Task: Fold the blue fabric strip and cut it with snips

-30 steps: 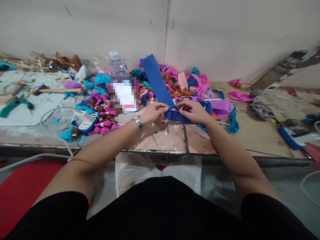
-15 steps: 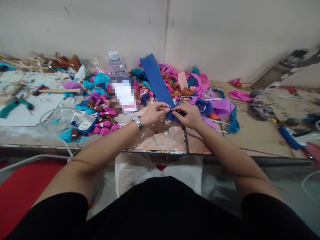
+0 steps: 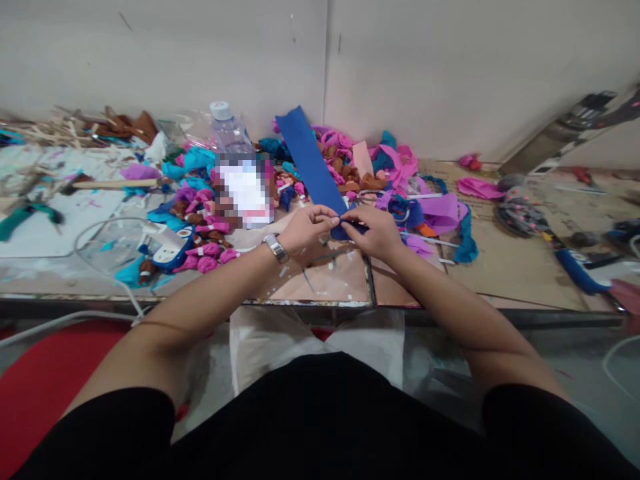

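Head view: blue strip (image 3: pixel 313 160) slants from upper centre to mid-frame, across coloured scraps (image 3: pixel 340 140); can't tell if it rests on them.
Left hand (image 3: pixel 306 230): grip pinched on strip's near end, thumb to finger, no gap seen.
Right hand (image 3: pixel 373 230): grip pinched on same end, just beside the other; fingers partly hide the edge.
Hold reason: 2 pinches close together probably keep the small end steady; long part pointing away likely leaves room to work.
Bottle (image 3: pixel 231 130): clear, upright, upper left of centre, white cap on; contents can't tell.
Clear plastic (image 3: pixel 195 123): crumpled left of bottle; bag or wrap, contents unclear.
Screen (image 3: pixel 247 190): pixelated, left of centre, probably placed for viewing.
Bundles (image 3: pixel 207 250): pink and brown, below screen's left side.
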`<state>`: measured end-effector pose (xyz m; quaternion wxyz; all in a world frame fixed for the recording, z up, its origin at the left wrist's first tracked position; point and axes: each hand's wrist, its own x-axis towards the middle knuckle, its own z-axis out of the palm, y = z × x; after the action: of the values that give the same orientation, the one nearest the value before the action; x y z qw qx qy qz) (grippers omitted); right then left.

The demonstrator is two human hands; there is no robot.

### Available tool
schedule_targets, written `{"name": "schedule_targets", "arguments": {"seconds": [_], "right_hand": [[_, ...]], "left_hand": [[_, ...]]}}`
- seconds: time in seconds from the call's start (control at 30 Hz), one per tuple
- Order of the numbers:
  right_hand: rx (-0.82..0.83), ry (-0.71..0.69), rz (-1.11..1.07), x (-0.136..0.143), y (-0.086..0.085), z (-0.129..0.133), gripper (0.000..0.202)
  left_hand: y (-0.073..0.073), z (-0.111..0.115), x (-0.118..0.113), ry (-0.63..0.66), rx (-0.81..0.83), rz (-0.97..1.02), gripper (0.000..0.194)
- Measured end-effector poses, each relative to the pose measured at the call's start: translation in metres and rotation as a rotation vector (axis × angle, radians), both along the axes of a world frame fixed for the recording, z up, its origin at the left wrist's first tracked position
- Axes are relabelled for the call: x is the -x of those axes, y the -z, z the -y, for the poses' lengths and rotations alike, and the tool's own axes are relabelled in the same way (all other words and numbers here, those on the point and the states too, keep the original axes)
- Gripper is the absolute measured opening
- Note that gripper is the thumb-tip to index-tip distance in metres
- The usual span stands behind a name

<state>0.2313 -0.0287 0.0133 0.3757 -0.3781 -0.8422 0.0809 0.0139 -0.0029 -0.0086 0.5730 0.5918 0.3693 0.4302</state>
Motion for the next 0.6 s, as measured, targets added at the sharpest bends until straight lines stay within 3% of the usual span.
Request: {"name": "schedule_targets", "arguments": {"seconds": [0.6], "right_hand": [[0.044,0.023,0.011,-0.0001,-0.0057,0.0029,0.02]], "left_hand": [[-0.0038,0.002,0.0015,0.054,-0.088,0.02,0.055]]}}
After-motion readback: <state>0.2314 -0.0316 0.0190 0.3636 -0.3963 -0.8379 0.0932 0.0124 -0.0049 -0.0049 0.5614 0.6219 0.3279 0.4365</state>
